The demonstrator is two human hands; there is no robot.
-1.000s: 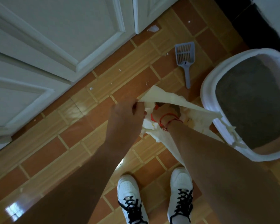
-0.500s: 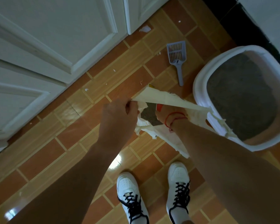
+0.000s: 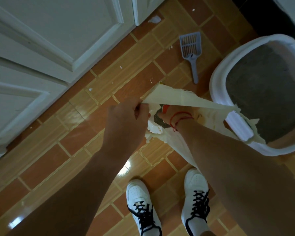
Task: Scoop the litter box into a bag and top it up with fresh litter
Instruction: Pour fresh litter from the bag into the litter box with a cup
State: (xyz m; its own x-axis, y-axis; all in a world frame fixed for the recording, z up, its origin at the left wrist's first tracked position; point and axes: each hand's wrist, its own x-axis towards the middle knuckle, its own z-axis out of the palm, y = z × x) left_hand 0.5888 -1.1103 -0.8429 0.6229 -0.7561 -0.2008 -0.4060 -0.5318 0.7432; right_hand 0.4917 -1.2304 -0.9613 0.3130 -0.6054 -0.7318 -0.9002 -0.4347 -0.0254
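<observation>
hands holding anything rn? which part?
Left hand pinches the torn top edge of the cream bag. Right hand is inside the bag's mouth; its grip is hidden.

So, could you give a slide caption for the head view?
Both hands pull a cream bag open beside the litter box; the scoop lies on the floor.

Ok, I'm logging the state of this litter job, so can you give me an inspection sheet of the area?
Surface: brown and tan tiled floor, glossy with glare spots.
Job's things: litter box holds grey litter; grey scoop lies on the floor beside it; cream bag is pulled open.
Clutter: white scraps scattered on the tiles.
Grips: left hand pinches the bag's edge; right hand is partly inside the bag.
Cables: nothing seen.
Surroundings: white panelled doors; white sneakers below.
</observation>
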